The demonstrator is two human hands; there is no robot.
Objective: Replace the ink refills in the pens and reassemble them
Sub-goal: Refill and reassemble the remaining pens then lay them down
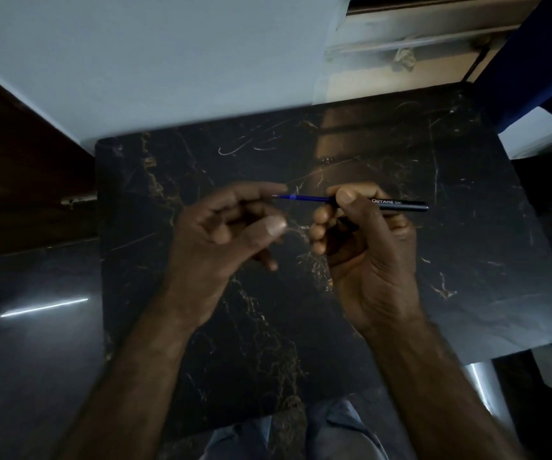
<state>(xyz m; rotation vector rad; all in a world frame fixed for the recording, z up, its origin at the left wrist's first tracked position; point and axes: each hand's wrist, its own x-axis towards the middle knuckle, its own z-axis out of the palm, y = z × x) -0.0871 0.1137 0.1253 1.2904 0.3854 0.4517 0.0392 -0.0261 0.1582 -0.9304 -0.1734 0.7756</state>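
My right hand (pixel 364 234) grips a dark pen barrel (pixel 400 204) printed "OCTANE", held level above the black marble table (pixel 201 327). A blue ink refill (pixel 304 198) sticks out of the barrel's left end, its tip pointing left. My left hand (pixel 231 224) is curled just left of it, the forefinger right at the refill's tip and the thumb below. Whether the left fingers touch the tip or hold a small part is hidden by the curl of the hand.
The table is a dark slab with gold veins, its far edge against a pale wall (pixel 168 61). A window frame (pixel 417 34) is at the top right, blue cloth (pixel 540 61) beside it. Glossy dark floor (pixel 28 310) lies left.
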